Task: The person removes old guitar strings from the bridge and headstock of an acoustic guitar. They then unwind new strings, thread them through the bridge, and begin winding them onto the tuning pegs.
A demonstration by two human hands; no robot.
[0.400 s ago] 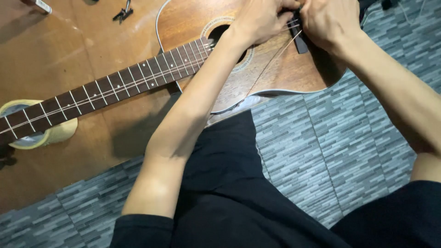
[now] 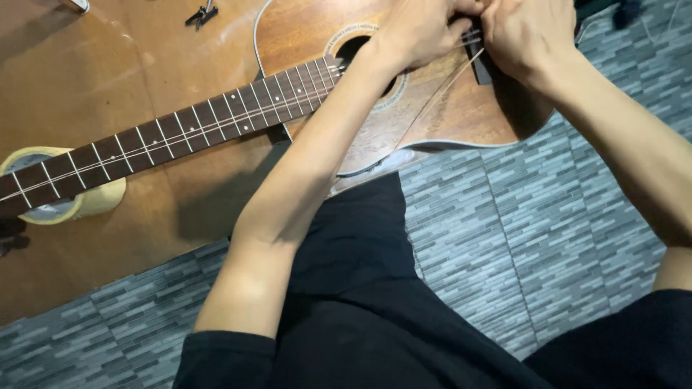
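On the brown board (image 2: pixel 86 79), upper frame, left hand (image 2: pixel 422 29) and right hand (image 2: pixel 530 36) pinch guitar (image 2: pixel 447 108) strings (image 2: pixel 465 39) at the bridge (image 2: pixel 479 61); stringing looks unfinished, one loose string (image 2: pixel 432 97) remains.

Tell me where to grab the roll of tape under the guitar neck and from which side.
Grip the roll of tape by its outer wall on the near, exposed side, coming in low from the table edge nearest the person. It lies flat, and the guitar neck crosses over its top, so a grasp from above looks blocked; sliding it out sideways seems best.
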